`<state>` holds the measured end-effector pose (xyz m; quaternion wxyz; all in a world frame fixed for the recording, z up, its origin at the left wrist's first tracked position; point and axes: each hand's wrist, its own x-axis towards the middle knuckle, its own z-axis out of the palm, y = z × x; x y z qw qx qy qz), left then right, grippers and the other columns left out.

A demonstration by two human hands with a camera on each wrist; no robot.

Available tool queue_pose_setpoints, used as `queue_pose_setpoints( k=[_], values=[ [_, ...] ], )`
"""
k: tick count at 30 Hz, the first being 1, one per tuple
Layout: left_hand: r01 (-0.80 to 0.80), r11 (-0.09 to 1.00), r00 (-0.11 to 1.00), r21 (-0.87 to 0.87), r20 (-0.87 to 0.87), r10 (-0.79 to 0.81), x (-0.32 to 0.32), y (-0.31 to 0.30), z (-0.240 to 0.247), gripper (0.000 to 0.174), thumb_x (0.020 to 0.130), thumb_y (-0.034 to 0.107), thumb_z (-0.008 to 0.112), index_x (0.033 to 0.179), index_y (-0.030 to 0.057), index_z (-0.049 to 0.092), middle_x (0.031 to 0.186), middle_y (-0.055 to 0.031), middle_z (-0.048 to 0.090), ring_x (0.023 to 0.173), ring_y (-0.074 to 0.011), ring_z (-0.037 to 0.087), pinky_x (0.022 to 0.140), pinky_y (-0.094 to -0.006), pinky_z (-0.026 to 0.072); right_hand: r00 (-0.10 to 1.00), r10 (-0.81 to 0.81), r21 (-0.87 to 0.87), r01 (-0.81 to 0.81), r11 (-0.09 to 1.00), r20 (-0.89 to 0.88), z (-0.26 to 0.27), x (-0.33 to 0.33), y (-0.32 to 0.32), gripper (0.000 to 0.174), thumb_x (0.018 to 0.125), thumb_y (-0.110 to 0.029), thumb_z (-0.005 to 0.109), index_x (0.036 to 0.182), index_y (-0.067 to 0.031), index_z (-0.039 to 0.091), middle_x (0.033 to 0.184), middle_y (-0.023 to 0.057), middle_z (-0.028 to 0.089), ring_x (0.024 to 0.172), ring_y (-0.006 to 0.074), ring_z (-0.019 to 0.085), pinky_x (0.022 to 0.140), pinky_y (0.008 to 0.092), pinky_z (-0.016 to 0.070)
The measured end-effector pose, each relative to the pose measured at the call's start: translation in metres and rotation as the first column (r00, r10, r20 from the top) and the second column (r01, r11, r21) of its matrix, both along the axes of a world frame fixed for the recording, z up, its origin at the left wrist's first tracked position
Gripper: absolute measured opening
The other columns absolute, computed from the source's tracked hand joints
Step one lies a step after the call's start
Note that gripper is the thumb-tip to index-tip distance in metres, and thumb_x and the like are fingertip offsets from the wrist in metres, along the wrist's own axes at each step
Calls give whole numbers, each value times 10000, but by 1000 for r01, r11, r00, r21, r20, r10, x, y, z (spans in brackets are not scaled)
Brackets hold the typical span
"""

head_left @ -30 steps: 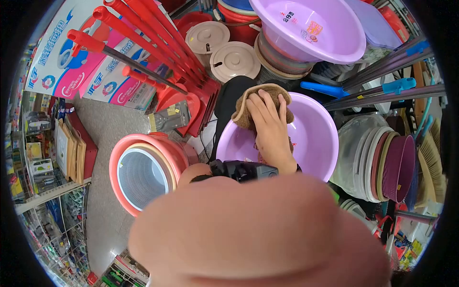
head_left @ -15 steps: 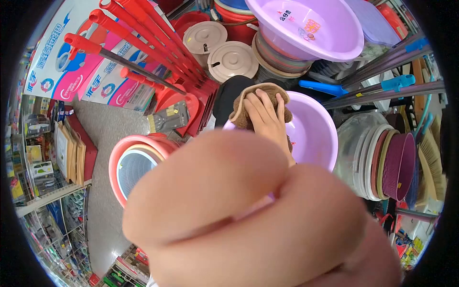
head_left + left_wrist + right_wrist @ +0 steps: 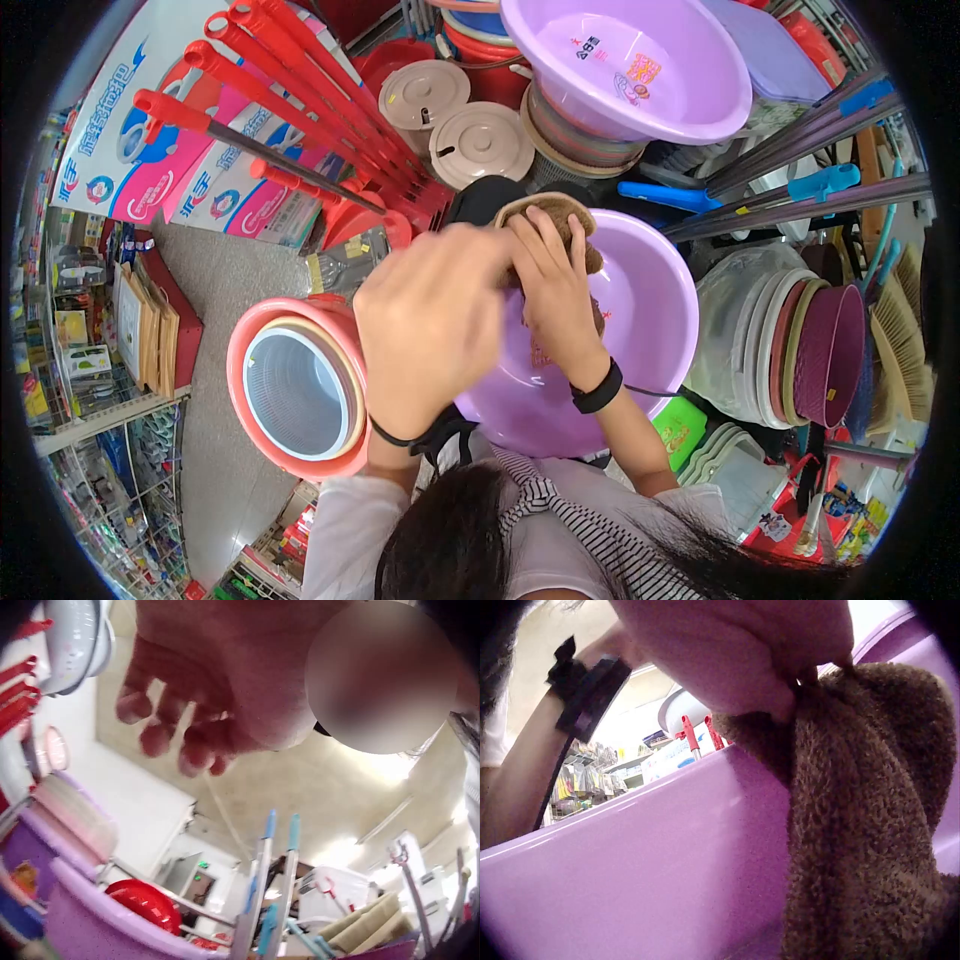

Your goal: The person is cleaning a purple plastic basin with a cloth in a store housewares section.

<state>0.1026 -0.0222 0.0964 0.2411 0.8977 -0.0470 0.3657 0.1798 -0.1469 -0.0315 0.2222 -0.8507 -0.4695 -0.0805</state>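
A brown towel (image 3: 575, 215) with a paler edge hangs inside a purple basin (image 3: 650, 320) in front of the person. My right hand (image 3: 560, 295) grips it from above, and in the right wrist view the towel (image 3: 862, 817) drops in folds from the fingers against the basin wall (image 3: 652, 877). Up close to the head camera, my left hand (image 3: 430, 320) is blurred, over the basin's left side and beside the towel. The left wrist view has this hand (image 3: 217, 682) with loosely bent fingers and nothing in them.
A pink bucket (image 3: 245, 425) with nested baskets stands on the left floor. Red-handled dustpans (image 3: 280, 110) and lidded bins (image 3: 480, 145) lie beyond. Another purple basin (image 3: 690, 90) tops a stack at the back. Broom poles (image 3: 790, 200) and stacked buckets (image 3: 790, 350) crowd the right.
A large blurred arm or hand close to the head camera has gone from the foreground, and the left hand now shows beside the towel. The right hand keeps its hold on the towel.
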Motion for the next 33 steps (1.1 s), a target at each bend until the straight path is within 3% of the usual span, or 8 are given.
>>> queue_pose_setpoints(
  k=[3,6,9,10,13,16,25,33],
  values=[
    [-313,933,905,-180,-356,235,-15,12,-59,245,779,108,640,1007,55,569,771,-99,585,685,-275,611,579,-376,480,1000,-8,2,8,1000,-16,6,1,-1,453,802,-30,521,1255,-12,521,1310,114,513,1323,285,410,1134,554,210],
    [-401,880,822,-254,-524,224,-32,14,-91,299,834,162,665,1081,51,538,792,-119,597,712,-314,620,591,-402,486,992,25,19,-23,1000,-121,7,0,0,584,682,89,529,1262,17,502,1335,142,479,1347,327,363,1138,569,176],
    [-396,874,745,-280,-655,128,-42,7,-110,335,852,240,677,1090,53,535,794,-132,599,743,-343,627,611,-413,497,997,28,-28,-30,999,-67,6,-2,5,457,798,-33,526,1254,3,518,1325,124,494,1340,291,381,1131,568,203],
    [-299,938,817,-178,-556,155,-42,6,-123,387,860,294,679,1119,55,519,842,-163,625,769,-378,633,614,-430,502,998,24,-27,-26,999,-59,4,-4,8,463,797,-41,526,1256,14,514,1326,134,492,1343,302,375,1130,578,198],
    [-335,917,679,-217,-731,75,-47,6,-129,371,915,269,622,1174,52,471,810,-234,639,728,-417,631,601,-469,495,999,23,-53,-25,998,-43,7,-7,8,478,794,-70,535,1263,15,510,1331,134,489,1349,304,370,1134,568,195],
    [-295,861,758,-414,-651,-54,-53,8,-144,344,927,240,609,1176,52,465,759,-234,630,700,-416,630,594,-463,487,997,14,0,-14,1000,-72,6,1,1,486,794,-76,539,1270,11,505,1325,130,496,1352,296,369,1137,539,203],
    [-329,822,722,-465,-685,-99,-52,9,-136,312,904,196,649,1135,46,501,744,-209,627,635,-358,638,569,-399,479,896,-440,-97,445,890,67,14,40,-79,420,830,-50,468,1227,83,460,1254,219,493,1251,363,433,1082,497,287],
    [-299,788,777,-538,-617,-127,-49,9,-149,312,886,170,670,1121,34,516,719,-198,626,598,-307,650,538,-355,476,849,-495,-211,526,824,183,19,30,-59,488,819,-62,502,1269,119,443,1288,226,459,1286,383,383,1087,578,250]
  ],
)
